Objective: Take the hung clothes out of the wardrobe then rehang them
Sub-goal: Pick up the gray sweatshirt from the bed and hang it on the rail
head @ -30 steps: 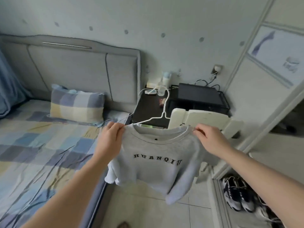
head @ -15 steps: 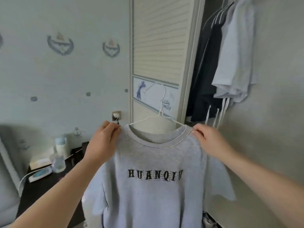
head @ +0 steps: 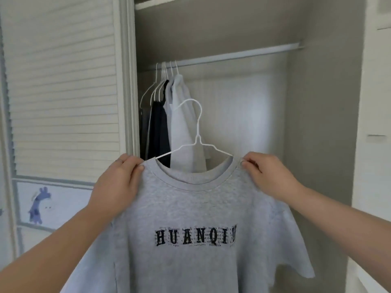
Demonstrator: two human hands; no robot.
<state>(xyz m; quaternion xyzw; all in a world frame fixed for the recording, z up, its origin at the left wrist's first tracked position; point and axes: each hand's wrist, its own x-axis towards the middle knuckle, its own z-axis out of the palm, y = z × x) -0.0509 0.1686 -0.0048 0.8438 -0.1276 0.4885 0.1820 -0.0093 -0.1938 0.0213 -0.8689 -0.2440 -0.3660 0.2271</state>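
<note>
Head view: the camera faces the open wardrobe [head: 243, 106] straight on.
Grey T-shirt [head: 190, 210]: printed "HUANQIU" in black across the chest, it is held up in front of the wardrobe opening, below the rail, front towards the camera, sleeves hanging at both sides.
White wire hanger [head: 197, 132]: it sits inside the neck of the T-shirt with its hook upright and free, not on the rail.
Left hand [head: 116, 182]: fingers and thumb curl over the T-shirt's shoulder seam and grip the cloth beside the collar.
Right hand [head: 268, 176]: fingertips pinch the opposite shoulder at the collar edge.
Rail [head: 232, 56]: a pale bar runs across the top of the opening, bare along its right part.
Hung clothes [head: 169, 123]: a dark garment and a light grey one hang on white hangers bunched at the left end of the rail, behind the held hanger's hook.
Louvred door [head: 63, 81]: it stands at the left, with a blue giraffe picture [head: 38, 206] on its lower panel.
Change from half a second ago: the wall, socket and bedside table have left the view, and the wardrobe has moved from the right edge to the middle; the rail now shows.
Change from a second ago: the bed and pillow are gone from view; both hands keep the same grip on the shoulders.
</note>
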